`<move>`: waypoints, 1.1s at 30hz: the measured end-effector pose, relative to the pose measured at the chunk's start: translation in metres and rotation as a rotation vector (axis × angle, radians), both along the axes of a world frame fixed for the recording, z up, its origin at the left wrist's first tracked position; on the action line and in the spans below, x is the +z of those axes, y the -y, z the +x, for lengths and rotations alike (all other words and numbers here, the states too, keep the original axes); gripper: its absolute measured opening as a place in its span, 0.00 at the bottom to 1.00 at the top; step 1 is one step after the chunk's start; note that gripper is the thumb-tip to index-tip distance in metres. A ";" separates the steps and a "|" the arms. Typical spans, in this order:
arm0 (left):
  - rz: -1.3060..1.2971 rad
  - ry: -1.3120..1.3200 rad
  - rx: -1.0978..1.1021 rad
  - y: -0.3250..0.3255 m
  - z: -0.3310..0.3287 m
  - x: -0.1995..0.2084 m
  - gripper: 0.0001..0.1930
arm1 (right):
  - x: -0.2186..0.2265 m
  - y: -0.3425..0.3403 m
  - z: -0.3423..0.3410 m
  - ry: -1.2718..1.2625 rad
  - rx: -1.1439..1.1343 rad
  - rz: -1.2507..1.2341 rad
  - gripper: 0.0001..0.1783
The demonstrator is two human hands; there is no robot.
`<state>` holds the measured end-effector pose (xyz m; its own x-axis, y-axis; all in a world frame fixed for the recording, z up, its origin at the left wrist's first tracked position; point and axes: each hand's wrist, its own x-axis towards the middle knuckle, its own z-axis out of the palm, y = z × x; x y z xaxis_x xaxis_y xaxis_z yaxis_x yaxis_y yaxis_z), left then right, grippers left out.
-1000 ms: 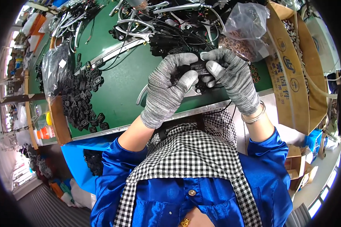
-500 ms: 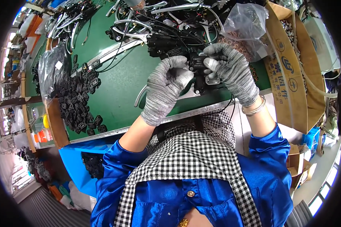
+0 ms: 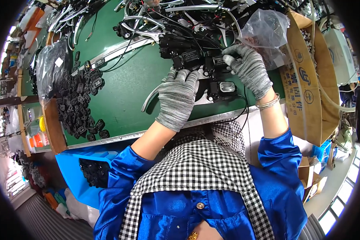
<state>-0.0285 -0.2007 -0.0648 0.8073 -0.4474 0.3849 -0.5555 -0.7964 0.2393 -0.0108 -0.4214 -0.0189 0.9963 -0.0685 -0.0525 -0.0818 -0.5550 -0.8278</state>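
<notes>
A brake lever assembly lies near the table's front edge, with a black housing, a clear rectangular lens and a black cable. Its curved silver lever sticks out left from under my left hand. That gloved hand lies palm down, its fingers curled over the assembly. Just beyond the fingertips sits a black block with pale print. My right hand, also in a grey knit glove, is bent with thumb and fingers close together beside a small black part; what they pinch, if anything, is hidden.
Small black rectangular parts are heaped at the left beside a clear plastic bag. More levers and cables cover the far side. At right are another plastic bag and a cardboard box. A blue bin stands below the left edge.
My left hand has turned palm down and come down over the lever assembly. My right hand has drawn slightly to the right, uncovering the lens.
</notes>
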 end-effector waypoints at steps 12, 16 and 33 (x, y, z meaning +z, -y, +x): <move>0.017 -0.031 0.007 -0.007 0.002 0.005 0.16 | -0.006 -0.011 -0.002 0.383 -0.011 -0.445 0.07; -0.057 0.020 -0.037 -0.017 -0.007 0.014 0.14 | 0.039 -0.050 0.009 0.470 0.079 -0.286 0.09; -0.137 0.000 0.667 -0.287 -0.042 0.040 0.09 | -0.036 -0.342 0.111 0.311 0.802 -0.422 0.17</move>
<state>-0.0709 0.0864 -0.0250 0.8935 0.1992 0.4024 0.0442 -0.9309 0.3626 0.0998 -0.0792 -0.0549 0.7199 0.6875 0.0954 0.6422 -0.6076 -0.4673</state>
